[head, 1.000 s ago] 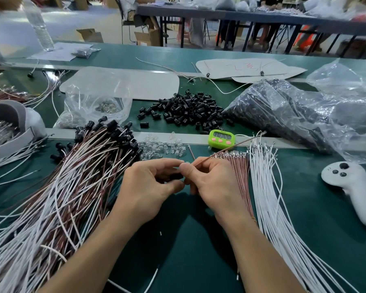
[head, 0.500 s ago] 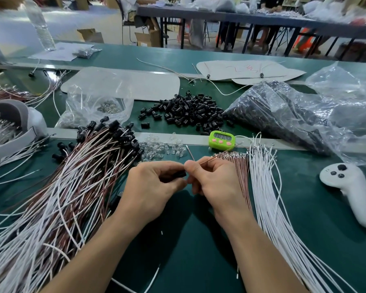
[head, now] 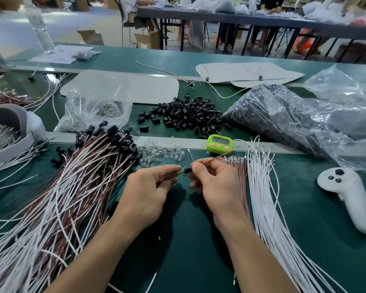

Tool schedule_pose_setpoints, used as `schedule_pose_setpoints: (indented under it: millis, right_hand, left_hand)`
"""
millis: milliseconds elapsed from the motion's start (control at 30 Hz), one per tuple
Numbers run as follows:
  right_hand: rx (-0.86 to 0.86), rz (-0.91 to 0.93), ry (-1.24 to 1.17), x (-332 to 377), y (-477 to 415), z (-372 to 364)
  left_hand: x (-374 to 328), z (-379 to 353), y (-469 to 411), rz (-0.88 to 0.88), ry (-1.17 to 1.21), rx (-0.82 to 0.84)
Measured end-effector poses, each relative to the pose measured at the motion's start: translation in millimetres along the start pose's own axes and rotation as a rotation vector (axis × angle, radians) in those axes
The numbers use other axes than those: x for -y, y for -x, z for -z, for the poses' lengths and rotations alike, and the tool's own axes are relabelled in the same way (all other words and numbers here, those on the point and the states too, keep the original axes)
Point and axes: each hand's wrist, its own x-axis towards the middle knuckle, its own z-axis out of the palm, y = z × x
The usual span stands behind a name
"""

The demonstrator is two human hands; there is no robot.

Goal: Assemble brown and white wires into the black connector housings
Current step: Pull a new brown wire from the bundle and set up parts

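Head view: my left hand (head: 148, 191) pinches the black housing (head: 186, 170) just above the surface (head: 178, 250). My right hand (head: 216, 187) pinches the brown wire (head: 220, 155) at the housing's back end. If I push crooked, the terminal may bend or stop short, and a slack pinch lets the housing twist.

One black connector housing (head: 186, 170) is raised at centre, a brown wire (head: 219, 156) slanting far-right from it. Loose black housings (head: 188, 115) heap farther back; brown wire bundle (head: 240, 176) and white wires (head: 266, 199) lie right, assembled wires (head: 61, 187) left
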Motion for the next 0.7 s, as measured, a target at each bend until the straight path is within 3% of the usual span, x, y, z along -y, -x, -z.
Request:
schedule_pose_setpoints:
  millis: [200,367,533,700]
  right_hand:
    - [-0.056,-0.047,-0.305,6,1,-2]
    - [-0.083,0.025,-0.320,7,3,2]
    - [0.015,0.059,-0.109,5,5,-1]
    - [0.106,0.099,-0.006,5,7,-2]
  left_hand:
    - [1,11,1,0.014,-0.250,-0.175]
    - [-8,10,7,-0.027,-0.445,-0.264]
    - [-9,7,10,-0.092,-0.232,-0.042]
    - [-5,5,7,-0.087,-0.090,-0.112]
